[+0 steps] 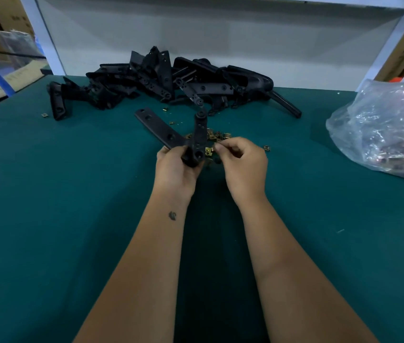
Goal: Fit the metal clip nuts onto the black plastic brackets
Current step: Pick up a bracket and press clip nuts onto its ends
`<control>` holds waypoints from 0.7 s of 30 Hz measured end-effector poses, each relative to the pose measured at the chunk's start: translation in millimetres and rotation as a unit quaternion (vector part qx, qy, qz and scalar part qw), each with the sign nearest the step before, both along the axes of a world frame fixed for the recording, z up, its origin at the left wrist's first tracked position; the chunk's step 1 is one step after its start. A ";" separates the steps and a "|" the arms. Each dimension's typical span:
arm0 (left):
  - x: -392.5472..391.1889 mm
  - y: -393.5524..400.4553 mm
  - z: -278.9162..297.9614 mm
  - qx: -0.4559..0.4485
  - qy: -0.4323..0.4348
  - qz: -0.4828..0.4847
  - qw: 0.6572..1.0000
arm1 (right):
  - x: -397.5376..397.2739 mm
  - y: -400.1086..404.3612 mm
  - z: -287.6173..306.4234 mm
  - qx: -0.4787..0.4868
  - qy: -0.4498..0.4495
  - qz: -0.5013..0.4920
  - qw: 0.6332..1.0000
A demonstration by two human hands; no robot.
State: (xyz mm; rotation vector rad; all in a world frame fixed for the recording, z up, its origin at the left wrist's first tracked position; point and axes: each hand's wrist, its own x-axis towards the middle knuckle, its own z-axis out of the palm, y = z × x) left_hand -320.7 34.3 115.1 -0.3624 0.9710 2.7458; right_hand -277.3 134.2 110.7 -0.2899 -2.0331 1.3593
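Note:
My left hand grips a black plastic bracket at its lower corner; one flat arm points up and left, a narrower arm stands upright. A brass-coloured clip nut sits at the bracket's right edge near the corner. My right hand has its fingers curled, with thumb and forefinger tips pinched beside that clip nut. A small heap of loose clip nuts lies on the table just behind my hands.
A pile of black brackets fills the far middle of the green table. A clear plastic bag of small parts lies at the right. Stray clip nuts dot the cloth. White shelf posts stand behind.

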 end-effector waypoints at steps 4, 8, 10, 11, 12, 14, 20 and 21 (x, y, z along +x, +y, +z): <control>3.7 -1.0 1.4 -0.024 0.009 -0.007 1.000 | 3.4 -2.6 2.7 0.001 0.033 -0.040 0.999; 5.9 -0.1 2.8 -0.038 0.024 -0.033 0.998 | 2.8 -2.4 4.1 -0.056 0.017 -0.041 0.997; 5.1 -0.6 3.4 -0.026 0.030 -0.039 0.998 | 2.1 -2.6 5.7 -0.133 0.016 -0.001 0.991; 4.5 -1.0 3.4 -0.022 0.033 -0.040 0.998 | 1.8 -3.0 6.7 -0.171 0.019 0.022 0.985; 3.7 -1.3 3.1 -0.022 0.034 -0.041 0.998 | 1.4 -3.4 7.7 -0.205 0.024 0.043 0.978; 2.3 -2.5 2.8 -0.025 0.035 -0.040 0.998 | 1.0 -4.0 9.4 -0.262 0.034 0.074 0.962; -4.1 -8.8 0.4 -0.008 0.015 -0.057 0.998 | 3.0 -0.7 11.5 -0.363 0.063 0.147 0.918; -4.9 -9.2 0.1 -0.008 0.011 -0.059 0.998 | 3.5 0.0 12.0 -0.373 0.068 0.158 0.912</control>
